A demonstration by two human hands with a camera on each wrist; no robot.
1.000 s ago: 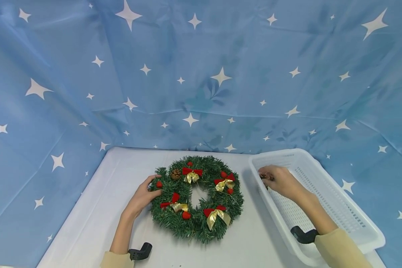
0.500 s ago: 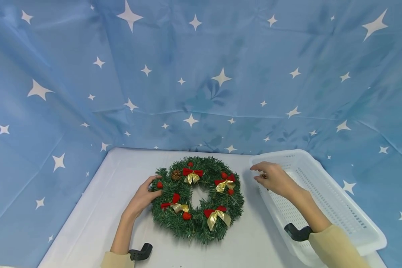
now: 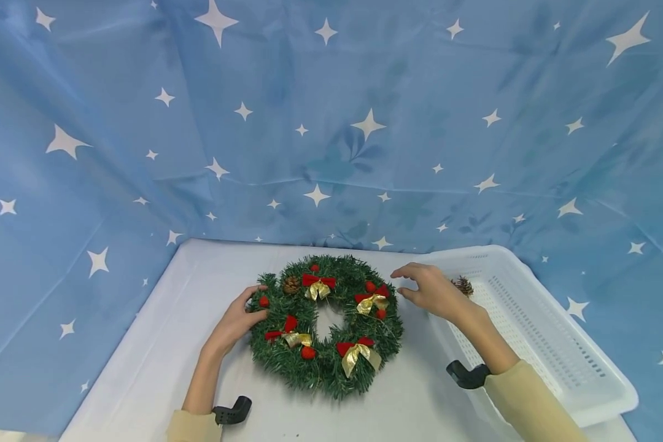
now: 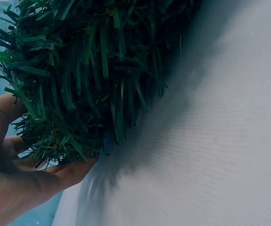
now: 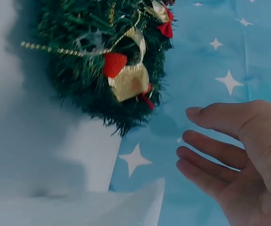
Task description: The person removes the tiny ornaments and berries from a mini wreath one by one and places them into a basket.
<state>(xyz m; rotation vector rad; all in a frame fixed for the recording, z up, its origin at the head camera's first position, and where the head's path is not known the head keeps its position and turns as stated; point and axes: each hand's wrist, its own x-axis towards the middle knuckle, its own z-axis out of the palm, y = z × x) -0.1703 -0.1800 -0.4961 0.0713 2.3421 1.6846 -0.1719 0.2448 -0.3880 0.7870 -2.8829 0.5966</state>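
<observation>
A green Christmas wreath [image 3: 331,383] lies on the white table, trimmed with red-and-gold bows, red berries and a pine cone [image 3: 291,285]. My left hand [image 3: 234,322] grips its left edge, thumb and fingers around the greenery, as the left wrist view also shows. Just off the wreath's right side, my right hand [image 3: 433,291] hovers with fingers apart and nothing between them. In the right wrist view, a gap separates those fingertips [image 5: 192,113] from the bow [image 5: 130,82] nearest them. Brown pine cones [image 3: 463,285] show in the white basket behind the right hand.
The white perforated plastic basket [image 3: 613,393] stands at the table's right, partly under my right forearm. A blue star-patterned cloth [image 3: 331,153] hangs behind and along both sides. The white tabletop [image 3: 287,417] extends in front of the wreath.
My right hand has moved left, out over the basket's rim toward the wreath, and let go of the pine cone, which now shows in the basket. The left hand keeps its hold.
</observation>
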